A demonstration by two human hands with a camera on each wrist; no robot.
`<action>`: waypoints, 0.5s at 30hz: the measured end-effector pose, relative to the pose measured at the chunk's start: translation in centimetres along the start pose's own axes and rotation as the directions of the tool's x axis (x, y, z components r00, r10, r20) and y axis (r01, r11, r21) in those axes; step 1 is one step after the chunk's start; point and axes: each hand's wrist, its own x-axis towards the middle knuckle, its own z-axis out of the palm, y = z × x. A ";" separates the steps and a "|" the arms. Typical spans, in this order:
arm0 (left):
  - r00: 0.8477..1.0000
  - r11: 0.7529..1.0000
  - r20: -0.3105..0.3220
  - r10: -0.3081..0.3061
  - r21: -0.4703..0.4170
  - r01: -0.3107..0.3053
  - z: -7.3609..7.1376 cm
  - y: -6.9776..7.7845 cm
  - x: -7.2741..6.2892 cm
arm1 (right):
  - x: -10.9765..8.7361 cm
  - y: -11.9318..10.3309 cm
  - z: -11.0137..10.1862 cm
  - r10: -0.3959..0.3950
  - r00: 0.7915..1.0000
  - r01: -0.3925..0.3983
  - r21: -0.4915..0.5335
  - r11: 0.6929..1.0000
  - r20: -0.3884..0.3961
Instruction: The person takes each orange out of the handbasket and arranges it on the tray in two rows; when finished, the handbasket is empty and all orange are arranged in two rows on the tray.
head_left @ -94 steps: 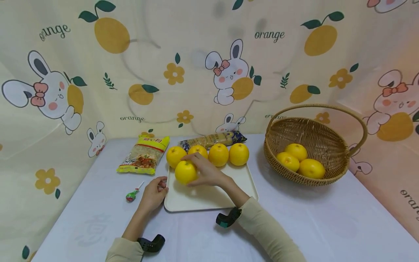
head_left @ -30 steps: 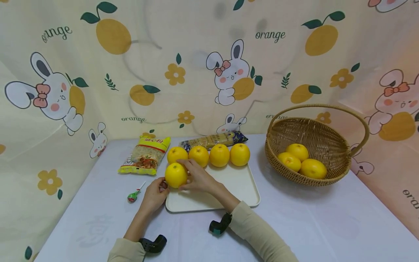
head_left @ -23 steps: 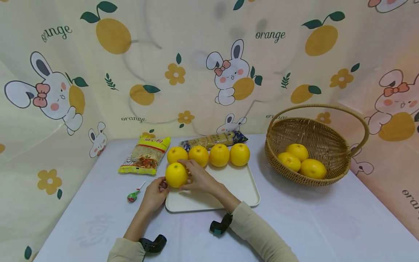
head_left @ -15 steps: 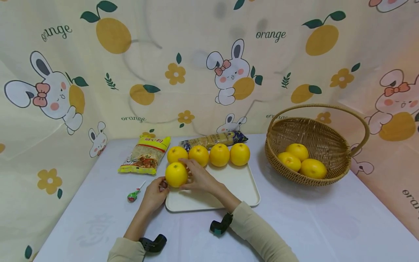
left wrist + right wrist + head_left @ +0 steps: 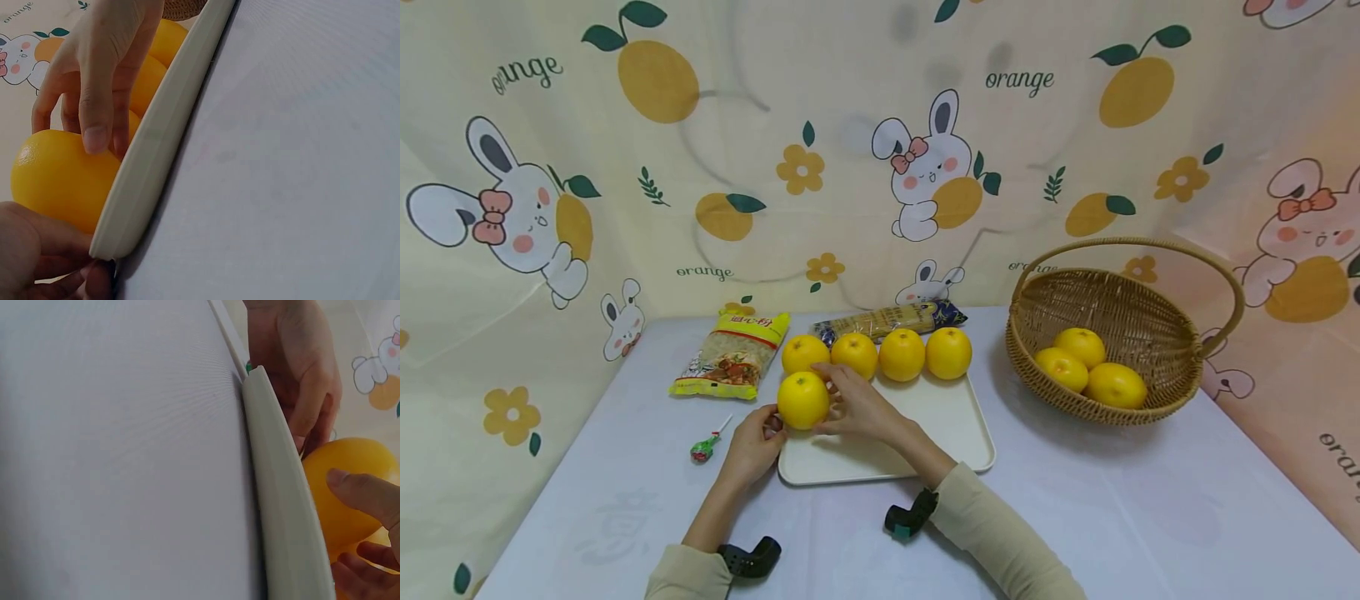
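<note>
My right hand (image 5: 863,408) holds an orange (image 5: 803,401) at the near-left part of a white tray (image 5: 850,463). The right wrist view shows its thumb on the orange's side, with the other fingers beyond. At the tray's left edge, my left hand (image 5: 754,442) grips the rim close to that orange. In the left wrist view, the left hand (image 5: 31,247) has its fingers around the tray's corner (image 5: 125,225). Behind the held orange, several more oranges (image 5: 903,356) stand in a row along the tray's far side.
A wicker basket (image 5: 1101,300) with three oranges (image 5: 1116,386) stands on the right. At the left lie a yellow food packet (image 5: 730,354) and a lollipop (image 5: 703,449). A long packet of noodle-like sticks (image 5: 895,321) lies behind the tray.
Since about three seconds ago, my right hand has moved the orange left, toward the tray's left edge. Over the last second both hands and the orange have stayed nearly still.
</note>
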 end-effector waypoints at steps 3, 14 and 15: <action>1.000 1.000 0.003 0.001 0.004 -0.001 0.1 0.0 0.1 | -0.2 0.1 -0.5 -0.030 0.999 0.030 -0.006 1.000 -0.018; 1.000 1.000 -0.002 -0.006 0.007 0.006 0.1 -0.2 0.2 | -2.9 0.1 -5.7 -0.009 0.999 0.010 0.014 1.000 -0.040; 1.000 1.000 -0.002 -0.006 0.006 0.006 0.1 -0.1 0.2 | -3.3 0.1 -6.3 -0.016 0.998 0.016 0.001 1.000 -0.052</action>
